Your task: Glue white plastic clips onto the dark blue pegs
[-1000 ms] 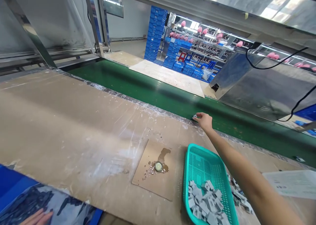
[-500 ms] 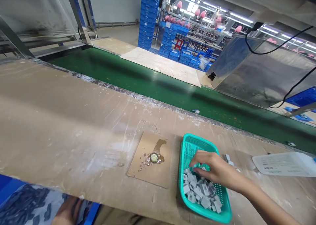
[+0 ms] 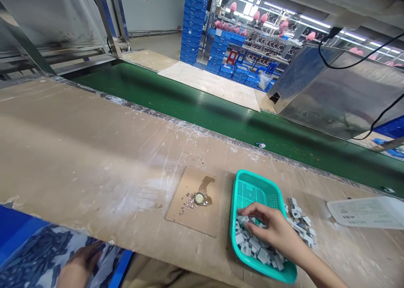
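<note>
My right hand (image 3: 271, 229) reaches into a teal plastic basket (image 3: 252, 187) on the brown worktable, its fingers resting among several small grey parts (image 3: 252, 246); I cannot tell whether it grips one. More grey parts (image 3: 299, 222) lie loose on the table just right of the basket. My left hand (image 3: 77, 267) is low at the bottom left, below the table edge, lying flat on a clear bag of dark parts (image 3: 31, 258) in a blue bin. One small grey part (image 3: 260, 145) sits on the green conveyor belt (image 3: 189, 107) beyond the table.
A brown card (image 3: 189, 212) with a small round cap (image 3: 198, 198) and a liquid stain lies left of the basket. A white sheet (image 3: 366, 212) lies at the right. Another grey part (image 3: 387, 190) rides the belt far right. Stacked blue crates (image 3: 194, 22) stand behind.
My right hand left a grey part at the near edge of the belt and drew back into the basket. That part has drifted right along the belt.
</note>
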A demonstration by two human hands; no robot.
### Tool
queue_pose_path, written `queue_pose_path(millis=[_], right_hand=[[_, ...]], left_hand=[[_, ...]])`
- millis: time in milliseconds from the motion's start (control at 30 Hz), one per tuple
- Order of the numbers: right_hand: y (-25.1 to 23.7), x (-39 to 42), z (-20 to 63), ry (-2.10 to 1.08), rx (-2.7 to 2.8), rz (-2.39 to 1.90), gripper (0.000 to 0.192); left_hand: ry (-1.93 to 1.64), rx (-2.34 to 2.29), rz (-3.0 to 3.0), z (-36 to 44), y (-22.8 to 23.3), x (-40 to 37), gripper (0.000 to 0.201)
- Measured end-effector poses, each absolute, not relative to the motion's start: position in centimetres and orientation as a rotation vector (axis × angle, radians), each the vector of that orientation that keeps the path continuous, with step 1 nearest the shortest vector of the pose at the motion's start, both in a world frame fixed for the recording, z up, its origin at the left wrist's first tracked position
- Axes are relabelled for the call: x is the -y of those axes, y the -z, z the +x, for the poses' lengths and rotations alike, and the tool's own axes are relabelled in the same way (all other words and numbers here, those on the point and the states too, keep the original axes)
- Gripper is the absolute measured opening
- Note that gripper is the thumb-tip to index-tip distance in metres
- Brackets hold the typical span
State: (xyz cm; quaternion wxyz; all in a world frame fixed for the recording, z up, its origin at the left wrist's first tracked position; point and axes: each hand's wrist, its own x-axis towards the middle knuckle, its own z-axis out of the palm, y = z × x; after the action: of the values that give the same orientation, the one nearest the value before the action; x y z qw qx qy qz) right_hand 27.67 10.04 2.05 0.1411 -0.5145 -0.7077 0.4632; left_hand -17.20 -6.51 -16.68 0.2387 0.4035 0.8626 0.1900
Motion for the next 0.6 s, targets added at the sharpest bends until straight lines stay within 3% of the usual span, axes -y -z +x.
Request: queue_pose_path(millis=[167,333,433,500,600], right_hand=[[-2.7,-10.6,27.5,-1.494,1.675,-1.445,0.029],[-3.5,-11.3,25.4,-1.583,1.631,-1.372,0.025],[-3.6,-11.7,23.0,-1.683,1.664,-1.247,0.03],[-3.4,-12.0,21.4,-1.607,1.802,-1.184,0.029],[-2.5,-12.3,19.6,-1.207,2.169,-1.108,0.024]], left_hand=[[-0.532,-2.312,0.765,-17.3,16.9,6.7,0.037],[-0.877,-2.089,0.253,-16.9,15.0,7.4,0.027],[-1.136,-1.736,-0.206,-15.6,12.0,7.8,0.034],[-1.211,-1.608,-0.406,-14.3,10.0,8.1,0.036],[-1.3,-1.521,-0.558,-12.5,8.5,8.8,0.029]])
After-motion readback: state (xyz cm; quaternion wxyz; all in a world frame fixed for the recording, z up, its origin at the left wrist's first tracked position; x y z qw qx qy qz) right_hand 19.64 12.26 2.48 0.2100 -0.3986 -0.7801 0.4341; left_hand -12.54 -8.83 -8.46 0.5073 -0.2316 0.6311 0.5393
